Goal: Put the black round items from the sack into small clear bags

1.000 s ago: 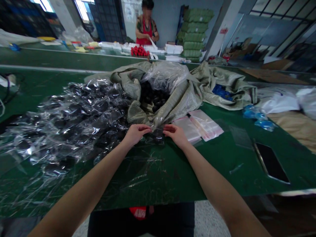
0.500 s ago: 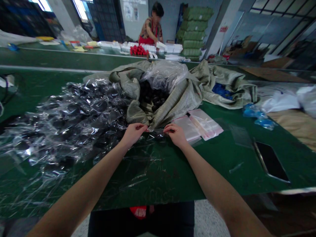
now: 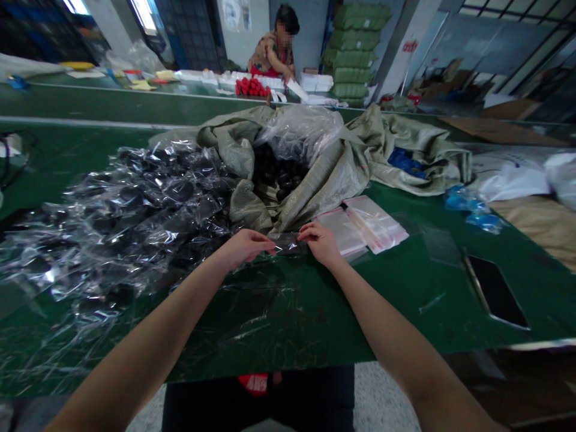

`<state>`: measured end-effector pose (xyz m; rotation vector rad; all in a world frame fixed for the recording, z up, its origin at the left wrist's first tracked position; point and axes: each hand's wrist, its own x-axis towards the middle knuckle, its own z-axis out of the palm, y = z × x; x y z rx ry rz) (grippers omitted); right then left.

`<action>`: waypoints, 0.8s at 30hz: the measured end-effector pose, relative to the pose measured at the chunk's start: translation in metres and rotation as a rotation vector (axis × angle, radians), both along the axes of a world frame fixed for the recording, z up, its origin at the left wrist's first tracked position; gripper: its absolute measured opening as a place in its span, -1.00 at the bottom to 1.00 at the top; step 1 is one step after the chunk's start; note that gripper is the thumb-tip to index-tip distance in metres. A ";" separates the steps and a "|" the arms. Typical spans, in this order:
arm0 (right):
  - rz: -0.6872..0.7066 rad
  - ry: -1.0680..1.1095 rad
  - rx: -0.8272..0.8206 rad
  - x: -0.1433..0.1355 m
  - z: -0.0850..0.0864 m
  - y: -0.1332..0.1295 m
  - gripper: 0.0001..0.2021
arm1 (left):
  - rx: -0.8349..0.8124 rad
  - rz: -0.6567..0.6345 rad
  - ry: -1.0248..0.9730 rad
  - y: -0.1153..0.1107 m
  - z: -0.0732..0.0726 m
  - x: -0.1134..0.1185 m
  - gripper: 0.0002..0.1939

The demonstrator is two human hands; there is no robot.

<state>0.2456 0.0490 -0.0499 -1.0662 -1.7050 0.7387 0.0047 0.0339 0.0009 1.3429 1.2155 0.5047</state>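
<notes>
Between my two hands stretches a clear plastic bag, low over the green table. My right hand pinches its right end. At its left end are the closed fingertips of my left hand. A big heap of clear bags with black pieces inside lies beside my left hand. Just beyond my hands, a grey-green woven sack gapes open around loose, rounded black pieces. To the right of my right hand lies a stack of flat clear bags.
A phone lies at the right on the green table. Blue items show in a second sack, with blue plastic wrap nearby. Across the far table, a person works near red pieces and white boxes.
My left hand has shifted slightly right and toward me along the clear bag, its fingers drawn closer together. My right hand stays nearly in place. The far person's white piece has tilted.
</notes>
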 end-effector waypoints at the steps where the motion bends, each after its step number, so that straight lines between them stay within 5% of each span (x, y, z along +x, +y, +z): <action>1: 0.000 0.004 -0.001 0.000 0.000 0.000 -0.77 | 0.035 -0.014 0.045 0.001 -0.001 0.000 -0.62; 7: 0.000 0.015 -0.033 0.002 -0.002 0.003 -0.80 | 0.321 0.003 0.240 0.003 -0.012 0.005 -0.71; 15: -0.005 0.017 -0.036 0.004 -0.005 0.004 -0.79 | 0.463 -0.009 0.355 0.005 -0.024 0.004 -0.66; 19: 0.000 0.018 -0.038 0.004 -0.005 0.004 -0.79 | 0.458 -0.097 0.354 0.007 -0.026 0.005 -0.63; 24: 0.007 0.028 -0.043 0.003 -0.006 0.004 -0.80 | 0.388 -0.061 0.274 0.004 -0.022 0.009 -0.59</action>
